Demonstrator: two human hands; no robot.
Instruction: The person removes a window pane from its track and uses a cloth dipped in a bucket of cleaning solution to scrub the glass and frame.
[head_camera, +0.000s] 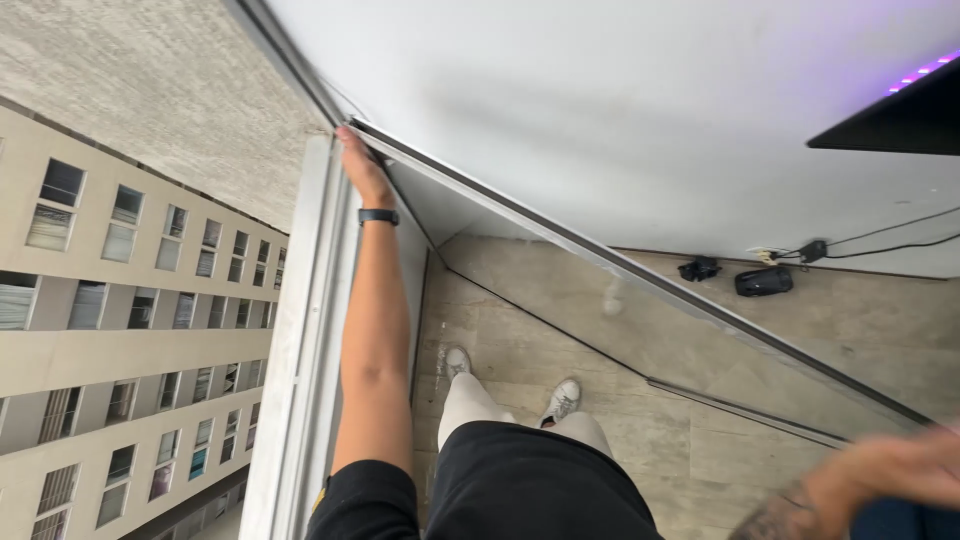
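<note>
One left hand (360, 165) presses flat on the far window frame (318, 260); the blurry right hand (880, 478), near right, looks loosely spread.

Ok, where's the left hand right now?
In the head view it's upper left of centre: the left hand is stretched out to the top corner of the glass pane, beside the white window frame.
</note>
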